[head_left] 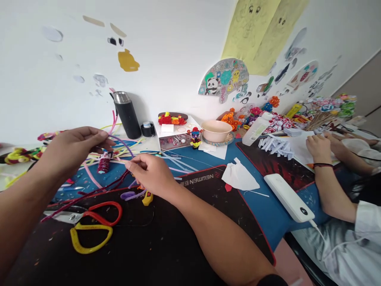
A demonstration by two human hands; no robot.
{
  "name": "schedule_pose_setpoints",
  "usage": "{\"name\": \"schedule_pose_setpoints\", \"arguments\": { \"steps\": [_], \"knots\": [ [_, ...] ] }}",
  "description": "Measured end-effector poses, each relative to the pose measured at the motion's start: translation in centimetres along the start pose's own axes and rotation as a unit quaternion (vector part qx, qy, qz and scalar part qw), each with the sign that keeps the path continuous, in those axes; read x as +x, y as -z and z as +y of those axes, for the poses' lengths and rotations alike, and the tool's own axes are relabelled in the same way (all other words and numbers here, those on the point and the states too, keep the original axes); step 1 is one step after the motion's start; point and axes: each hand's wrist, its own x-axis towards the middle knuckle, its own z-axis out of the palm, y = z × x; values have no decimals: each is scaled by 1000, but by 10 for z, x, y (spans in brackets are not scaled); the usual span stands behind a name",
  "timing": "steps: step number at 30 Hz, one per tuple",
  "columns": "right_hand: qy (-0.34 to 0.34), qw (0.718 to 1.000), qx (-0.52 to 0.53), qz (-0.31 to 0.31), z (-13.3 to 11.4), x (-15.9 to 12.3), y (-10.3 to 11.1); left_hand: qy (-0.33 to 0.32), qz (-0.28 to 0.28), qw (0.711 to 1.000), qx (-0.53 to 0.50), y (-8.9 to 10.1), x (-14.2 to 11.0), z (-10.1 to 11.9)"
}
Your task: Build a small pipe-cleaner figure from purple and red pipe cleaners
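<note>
In the head view, your left hand (77,143) pinches one end of the purple strip (121,143), up over the craft pieces; your right hand (150,173) pinches it lower down, thumb against finger, above the black mat (166,238), the scissors (85,220) lying nearby.

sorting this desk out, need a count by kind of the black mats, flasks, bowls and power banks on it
black mats with red edging: 2
black flask with steel top: 1
pale pink round bowl: 1
white rectangular power bank: 1
total: 5
</note>
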Motion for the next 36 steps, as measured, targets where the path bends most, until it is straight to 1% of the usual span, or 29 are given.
{"name": "schedule_pose_setpoints", "arguments": {
  "steps": [1,2,4,5,6,8,11,14,17,21,25,28,32,36],
  "knots": [
    [2,1000,-4,-7,-1,-1,-1,15,4,1000,-21,-1,-3,4],
    [5,1000,0,-10,-2,-2,-1,18,15,998,-64,-3,-6,9],
    [6,1000,29,-8,-6,-3,-1,-3,42,989,-139,-5,-8,21],
    [1,999,48,-4,-8,-3,0,-8,49,988,-148,-6,-9,26],
    [-5,998,68,2,-10,-2,2,1,38,989,-144,-7,-8,30],
    [-14,994,104,21,-12,0,5,5,29,985,-171,-8,-8,36],
    [-12,988,141,58,-11,5,9,-27,31,976,-215,-9,-10,44],
    [-18,985,148,82,-8,9,12,-39,44,976,-208,-12,-16,56],
    [-18,984,148,100,-6,10,14,-33,33,979,-201,-13,-19,65],
    [-13,982,147,119,-4,13,17,-46,12,980,-196,-11,-15,63],
    [-25,988,93,124,3,17,21,-54,3,981,-186,-9,-12,62],
    [-14,993,-4,115,8,18,24,-47,6,983,-177,-10,-17,70],
    [25,980,-150,129,13,19,25,-51,-4,987,-155,-13,-24,81],
    [37,968,-220,111,15,18,25,-64,-16,984,-163,-15,-23,76]
  ]
}}
